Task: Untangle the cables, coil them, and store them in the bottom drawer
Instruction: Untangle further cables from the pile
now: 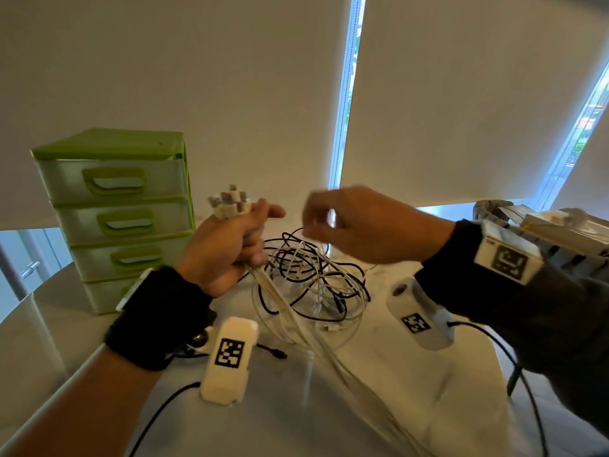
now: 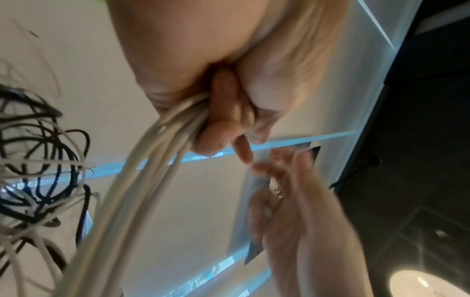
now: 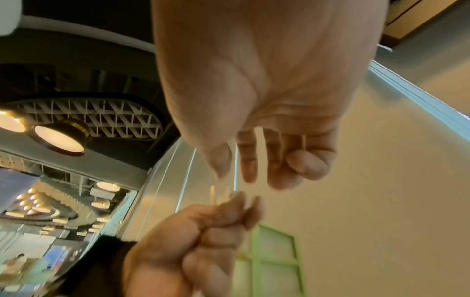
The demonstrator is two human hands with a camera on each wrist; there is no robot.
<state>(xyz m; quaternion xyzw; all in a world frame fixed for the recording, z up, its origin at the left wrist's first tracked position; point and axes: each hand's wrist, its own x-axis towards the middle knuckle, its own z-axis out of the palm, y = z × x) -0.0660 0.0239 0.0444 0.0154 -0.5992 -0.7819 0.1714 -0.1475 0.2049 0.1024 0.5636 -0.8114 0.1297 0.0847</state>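
Cables (image 1: 306, 275) (no legible labels) gripped by left hand (image 1: 227, 245).

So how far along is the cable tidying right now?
Partly sorted: the left hand grips a bundle of white cables with their plugs gathered. The right hand is pinching a strand from the tangle. Untangling, coiling and storing remain; the green drawer unit is shut.

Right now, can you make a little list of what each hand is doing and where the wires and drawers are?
left hand: grips a bundle of white cables, plug ends up
right hand: pinches a thin cable, blurred
cable tangle: black and white, on the table
green drawer unit: far left, visible drawers closed
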